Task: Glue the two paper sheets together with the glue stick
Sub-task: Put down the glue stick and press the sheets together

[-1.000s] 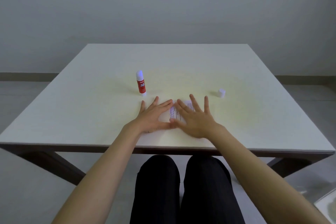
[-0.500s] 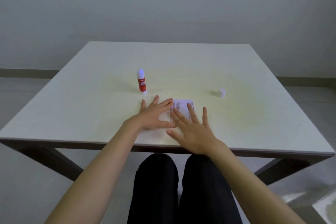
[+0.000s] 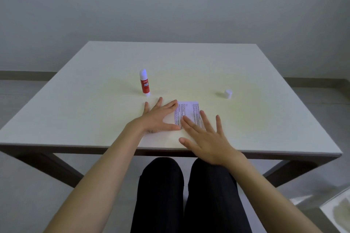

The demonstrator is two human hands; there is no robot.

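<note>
I observe the left hand point(image 3: 158, 119) flat, fingers spread, pressing the printed paper point(image 3: 186, 112); right hand point(image 3: 207, 139) spread, grasping nothing; glue stick point(image 3: 144, 83) upright, uncapped; cap point(image 3: 228, 94) well apart.

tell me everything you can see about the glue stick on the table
The red glue stick with white ends stands upright on the white table, left of centre, just beyond the left hand. Its red label carries white lettering reading "glue stick". The top looks pale and rounded, apparently uncapped; a small white cap sits apart, far to its right. Nothing touches it but the table.
</note>
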